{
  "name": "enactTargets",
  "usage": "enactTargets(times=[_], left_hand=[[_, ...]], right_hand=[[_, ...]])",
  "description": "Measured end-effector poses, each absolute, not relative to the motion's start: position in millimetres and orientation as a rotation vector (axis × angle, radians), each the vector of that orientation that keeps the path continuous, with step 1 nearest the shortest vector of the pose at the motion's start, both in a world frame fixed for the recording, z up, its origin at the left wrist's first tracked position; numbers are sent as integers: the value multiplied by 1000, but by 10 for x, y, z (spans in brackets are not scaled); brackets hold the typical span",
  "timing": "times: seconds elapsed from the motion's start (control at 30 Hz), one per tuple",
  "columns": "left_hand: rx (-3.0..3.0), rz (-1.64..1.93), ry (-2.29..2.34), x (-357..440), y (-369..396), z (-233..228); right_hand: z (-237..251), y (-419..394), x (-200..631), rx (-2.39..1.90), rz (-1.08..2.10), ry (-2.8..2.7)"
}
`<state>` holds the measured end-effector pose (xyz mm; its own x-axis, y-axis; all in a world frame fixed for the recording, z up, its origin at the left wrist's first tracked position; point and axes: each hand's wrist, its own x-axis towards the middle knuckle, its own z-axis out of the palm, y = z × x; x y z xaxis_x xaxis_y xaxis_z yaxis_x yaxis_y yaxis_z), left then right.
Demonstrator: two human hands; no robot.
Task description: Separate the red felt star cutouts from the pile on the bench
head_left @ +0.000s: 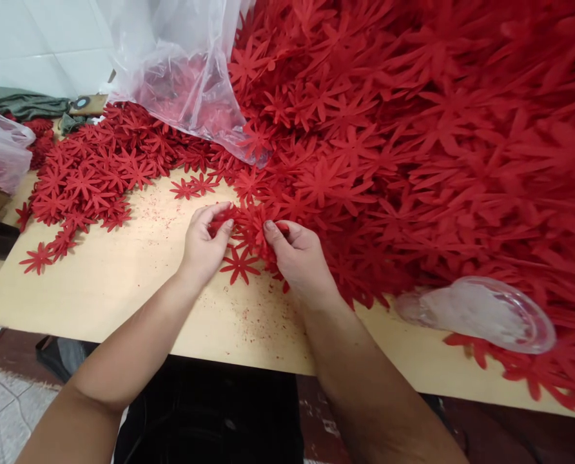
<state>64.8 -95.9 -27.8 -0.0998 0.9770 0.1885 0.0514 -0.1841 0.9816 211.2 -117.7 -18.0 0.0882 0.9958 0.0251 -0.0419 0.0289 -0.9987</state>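
Observation:
A huge heap of red felt flower cut-outs (413, 142) covers the right and far side of a pale wooden table (123, 283). My left hand (204, 243) pinches a red flower piece at its fingertips near the heap's front edge. My right hand (300, 258) grips a small bunch of the same flowers (256, 222) between thumb and fingers, right beside the left hand. A single flower (240, 264) lies flat on the table between the two hands.
A smaller spread of red flowers (94, 174) lies at the left. A clear plastic bag (185, 71) rests at the back, another (2, 151) at far left. A clear plastic piece (481, 312) sits at the right front. Red dust dots the table.

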Motion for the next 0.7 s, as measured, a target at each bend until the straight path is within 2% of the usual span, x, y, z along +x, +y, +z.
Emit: enactTargets(times=[0.2,0.43,0.7], left_hand=[[1645,1414,1159,625,-1056,-155],[1438,1253,1020,715,-1123,-104],[1292,1240,970,729,-1126,-104]], right_hand=[[-187,-1187,2069,-1175,1117,-1249],[-173,-1207,2039,-1202,1073,-1356],[-193,-1196,2037,-1175,1078,-1329]])
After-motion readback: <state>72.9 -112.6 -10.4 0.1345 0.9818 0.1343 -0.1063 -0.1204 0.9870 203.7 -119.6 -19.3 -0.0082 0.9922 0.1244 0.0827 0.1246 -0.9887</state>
